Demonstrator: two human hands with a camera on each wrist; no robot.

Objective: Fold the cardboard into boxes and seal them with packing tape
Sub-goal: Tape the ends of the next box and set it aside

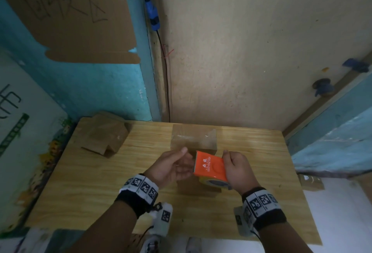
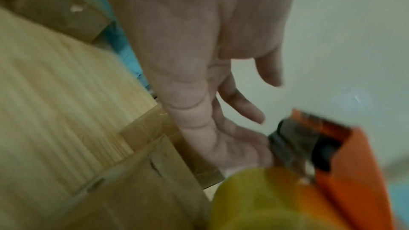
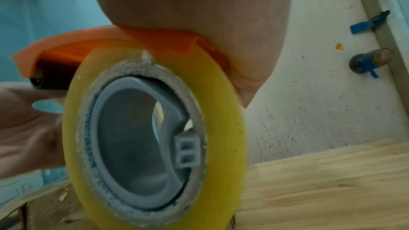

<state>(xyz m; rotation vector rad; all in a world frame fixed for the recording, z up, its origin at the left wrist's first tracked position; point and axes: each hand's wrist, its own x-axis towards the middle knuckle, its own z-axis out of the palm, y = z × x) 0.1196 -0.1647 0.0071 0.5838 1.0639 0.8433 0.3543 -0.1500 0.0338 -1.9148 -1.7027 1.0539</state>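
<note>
A: Hands first? The right hand (image 1: 240,169), low centre of the frame, grips the orange tape dispenser (image 1: 210,167); the left hand (image 1: 174,165) is spread loosely at its toothed edge.

B: Progress?

A: The cardboard box (image 1: 194,141) beneath, mid-frame, already carries glossy clear tape, so probably more strips remain. A folded box (image 1: 106,136) sits upper left on the wood-grain table (image 1: 100,182).
</note>
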